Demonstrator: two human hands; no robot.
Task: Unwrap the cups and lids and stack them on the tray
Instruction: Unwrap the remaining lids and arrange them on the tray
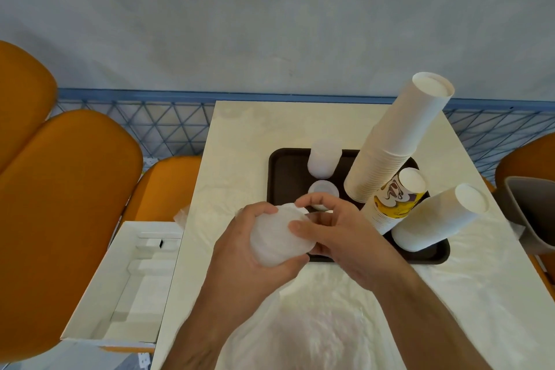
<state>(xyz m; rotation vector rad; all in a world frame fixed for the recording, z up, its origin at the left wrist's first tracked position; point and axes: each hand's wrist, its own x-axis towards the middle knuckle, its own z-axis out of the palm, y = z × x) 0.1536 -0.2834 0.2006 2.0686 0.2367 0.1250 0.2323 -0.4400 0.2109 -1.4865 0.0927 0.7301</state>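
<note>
Above the tray (pixel 282 165), both hands' fingers (pixel 303 200) clamp wrapped lids (pixel 276 237); no legible writing.

Orange chairs (pixel 60 189) stand left of the pale bench (pixel 240 135), an open white cardboard box (pixel 120 279) on one; a blue mesh fence (pixel 144 126) behind; a grey bin (pixel 528 210) at right

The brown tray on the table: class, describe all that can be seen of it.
The brown tray is dark, rectangular, with rounded corners and a low raised rim, probably plastic. It lies flat on the pale table, beyond the hands. On it stand three stacks of paper cups, upside down, one printed in yellow, and two stacks of white lids. Its near left edge is hidden behind the hands.
</note>
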